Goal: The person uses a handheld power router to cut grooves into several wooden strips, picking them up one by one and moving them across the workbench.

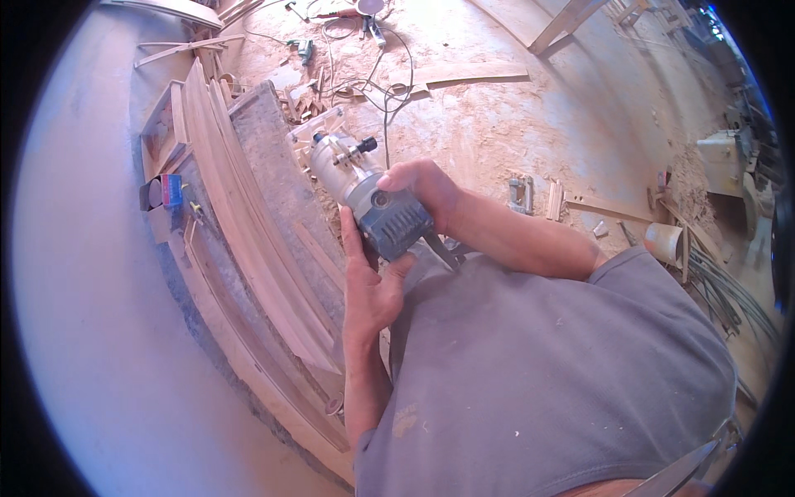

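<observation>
A trim router [372, 192] is held in front of my chest, tilted, with its clear base plate [315, 138] pointing away from me. My left hand [372, 286] grips the dark motor housing from the lower left. On the housing's upper right side my right hand [425, 186] is wrapped, its thumb near a round cap. A black locking knob [367, 145] sticks out beside the metal collar. From the back end a dark cord [442, 250] runs towards my shirt.
Long wooden boards [248, 217] lie on a grey bench [267, 143] to the left, near a small blue-and-red box [169, 190]. A green power tool [304, 51] and tangled cords [385, 87] rest on the sawdust-covered floor. At right stands a white bucket [664, 243].
</observation>
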A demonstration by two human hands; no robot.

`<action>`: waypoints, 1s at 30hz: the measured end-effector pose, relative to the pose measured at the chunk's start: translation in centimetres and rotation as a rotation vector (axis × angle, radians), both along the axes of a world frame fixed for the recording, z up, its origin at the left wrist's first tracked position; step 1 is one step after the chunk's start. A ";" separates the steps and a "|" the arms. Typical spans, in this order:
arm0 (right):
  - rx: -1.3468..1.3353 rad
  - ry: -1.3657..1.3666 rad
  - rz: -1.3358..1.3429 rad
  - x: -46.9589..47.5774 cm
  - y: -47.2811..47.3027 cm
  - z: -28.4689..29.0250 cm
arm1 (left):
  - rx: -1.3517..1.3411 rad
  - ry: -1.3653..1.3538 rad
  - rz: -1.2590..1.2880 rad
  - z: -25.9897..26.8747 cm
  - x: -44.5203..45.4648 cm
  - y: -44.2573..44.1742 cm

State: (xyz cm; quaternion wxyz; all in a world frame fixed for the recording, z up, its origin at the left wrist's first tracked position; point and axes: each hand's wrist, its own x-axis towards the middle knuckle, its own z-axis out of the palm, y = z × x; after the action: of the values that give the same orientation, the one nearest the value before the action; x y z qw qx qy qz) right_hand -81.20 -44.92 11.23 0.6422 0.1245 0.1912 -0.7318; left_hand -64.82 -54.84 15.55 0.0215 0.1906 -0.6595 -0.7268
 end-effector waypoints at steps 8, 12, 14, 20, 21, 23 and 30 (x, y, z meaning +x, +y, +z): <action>0.036 0.024 -0.077 1.3 -1.9 0.2 | 0.179 0.126 -0.050 -0.9 1.1 -2.8; 0.040 0.070 -0.096 2.6 -2.7 -0.2 | 0.155 0.142 -0.031 -1.0 2.1 -3.2; -0.014 0.087 -0.097 2.6 -3.0 -1.1 | 0.130 0.126 -0.041 -0.9 2.2 -3.5; -0.043 0.321 -0.078 2.6 -2.1 -0.1 | -0.016 -0.224 -0.275 4.1 2.0 -9.6; -0.020 0.366 -0.086 2.8 -2.2 0.8 | 0.000 -0.267 -0.057 3.2 2.6 -10.4; 0.020 0.441 -0.073 2.7 -2.4 2.0 | 0.045 -0.071 0.113 1.9 1.6 -10.8; 0.108 0.864 0.110 3.9 -1.2 4.9 | 0.548 0.090 0.000 0.0 -3.4 -7.6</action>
State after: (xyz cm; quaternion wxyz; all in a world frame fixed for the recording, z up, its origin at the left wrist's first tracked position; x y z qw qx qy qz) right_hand -77.30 -46.08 16.17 0.5339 -0.1698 0.4867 -0.6703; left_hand -68.23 -62.40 15.55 -0.0015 0.1566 -0.4367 -0.8859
